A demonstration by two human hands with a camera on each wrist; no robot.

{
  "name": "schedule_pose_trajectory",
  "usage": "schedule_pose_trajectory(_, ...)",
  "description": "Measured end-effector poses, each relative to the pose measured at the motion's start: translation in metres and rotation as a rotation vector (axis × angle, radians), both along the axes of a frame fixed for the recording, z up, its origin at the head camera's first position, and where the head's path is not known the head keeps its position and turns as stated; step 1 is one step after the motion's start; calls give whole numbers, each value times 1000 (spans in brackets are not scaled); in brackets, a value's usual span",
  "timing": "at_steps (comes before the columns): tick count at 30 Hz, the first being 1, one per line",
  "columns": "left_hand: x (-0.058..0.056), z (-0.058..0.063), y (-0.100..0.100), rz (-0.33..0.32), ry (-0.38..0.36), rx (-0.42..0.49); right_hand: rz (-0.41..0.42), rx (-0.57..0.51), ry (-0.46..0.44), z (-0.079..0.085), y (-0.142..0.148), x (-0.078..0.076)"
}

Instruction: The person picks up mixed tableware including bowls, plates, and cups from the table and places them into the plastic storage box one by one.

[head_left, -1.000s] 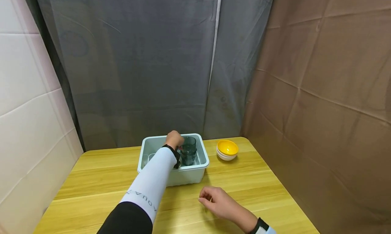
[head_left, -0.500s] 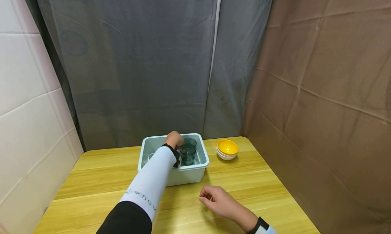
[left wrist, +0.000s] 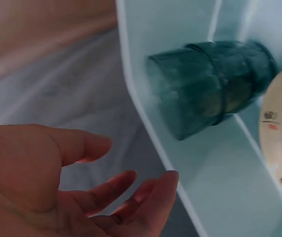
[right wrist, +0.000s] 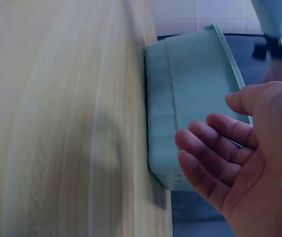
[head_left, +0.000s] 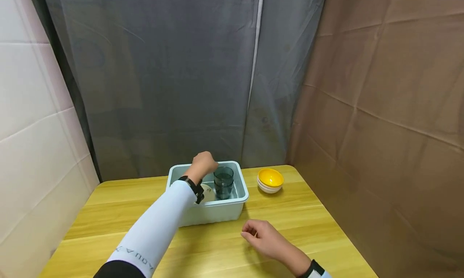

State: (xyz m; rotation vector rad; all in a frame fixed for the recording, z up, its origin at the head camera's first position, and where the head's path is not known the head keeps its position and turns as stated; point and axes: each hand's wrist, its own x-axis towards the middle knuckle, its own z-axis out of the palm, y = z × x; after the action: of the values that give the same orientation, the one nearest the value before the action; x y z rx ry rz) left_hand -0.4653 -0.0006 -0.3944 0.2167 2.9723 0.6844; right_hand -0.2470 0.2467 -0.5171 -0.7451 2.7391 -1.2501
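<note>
My left hand [head_left: 204, 165] is raised over the rim of the pale blue-green bin [head_left: 214, 214], with nothing in its loosely bent fingers. In the left wrist view, two dark teal glasses [left wrist: 215, 86] are nested one in the other inside the bin. Beside them lies a cream plate [left wrist: 281, 123] with small dark and red marks. My right hand [head_left: 264, 237], fingers loosely curled and holding nothing, hovers over the table in front of the bin. The right wrist view shows its palm close to the bin's side wall.
A yellow bowl [head_left: 270, 177] sits on white bowls [head_left: 269, 188] to the bin's right on the wooden table [head_left: 119, 217]. A grey curtain [head_left: 163, 88] hangs behind the table, and a brown cloth [head_left: 384, 121] hangs along the right side.
My left hand has risen from inside the bin and drawn slightly left, away from the glasses, uncovering part of the plate. My right hand has barely moved.
</note>
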Motion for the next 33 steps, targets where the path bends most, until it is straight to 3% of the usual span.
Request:
schedule_pose_trajectory(1,9,4,-3,-12,34,7,-5,-5,1,1,1,-1)
schedule_pose_trajectory(2,37,24,-3,-10,37,11,-6,-14,-2,1,3,-1)
schedule_pose_trajectory(3,50,27,-7,-18,71,22,-5,-23,-4,1,4,0)
schedule_pose_trajectory(9,113,23,-31,-66,193,159,-9,-57,-17,-2,12,8)
schedule_pose_trajectory(17,164,10,-47,-64,382,243,-55,-27,0,0,26,5)
schedule_pose_trajectory(22,192,-1,-61,-78,441,317,-56,-42,12,1,29,3)
schedule_pose_trajectory(29,222,-23,-83,-54,392,437,-67,-55,10,-2,34,5)
schedule_pose_trajectory(33,230,-36,-93,-48,356,463,-87,-42,6,-2,38,5)
